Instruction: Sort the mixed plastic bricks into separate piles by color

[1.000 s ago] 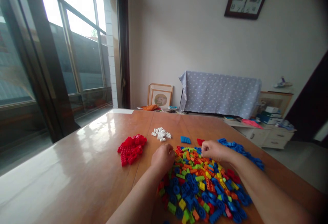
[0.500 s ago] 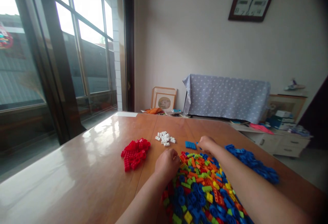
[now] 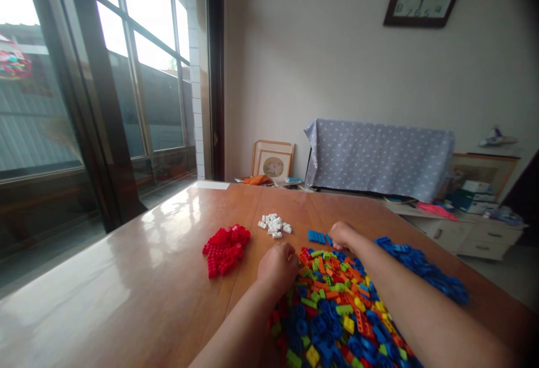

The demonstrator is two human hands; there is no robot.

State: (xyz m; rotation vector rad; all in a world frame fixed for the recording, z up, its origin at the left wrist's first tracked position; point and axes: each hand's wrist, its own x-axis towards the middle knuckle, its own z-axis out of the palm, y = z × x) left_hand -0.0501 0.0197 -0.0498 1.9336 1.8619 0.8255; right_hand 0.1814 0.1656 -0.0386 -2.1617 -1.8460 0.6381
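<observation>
My right hand (image 3: pixel 342 236) is at the far edge of the mixed pile, its fingers closed on a small blue toy brick (image 3: pixel 329 239). That brick lies just right of a short row of blue bricks (image 3: pixel 315 237) standing side by side. My left hand (image 3: pixel 278 265) rests curled at the left edge of the mixed pile of building bricks (image 3: pixel 332 306), which holds red, orange, green, yellow and blue pieces. Its fingertips are turned away, so anything between them is hidden.
On the wooden table (image 3: pixel 168 284), a heap of red bricks (image 3: pixel 226 249) lies left, a small group of white bricks (image 3: pixel 274 225) in the middle, and a blue heap (image 3: pixel 425 269) right of my right forearm. A cloth-covered object (image 3: pixel 379 157) stands beyond.
The blue brick at my right fingertips shows more fully now, beside the row. My left hand stays curled in place. The whole view has shifted slightly.
</observation>
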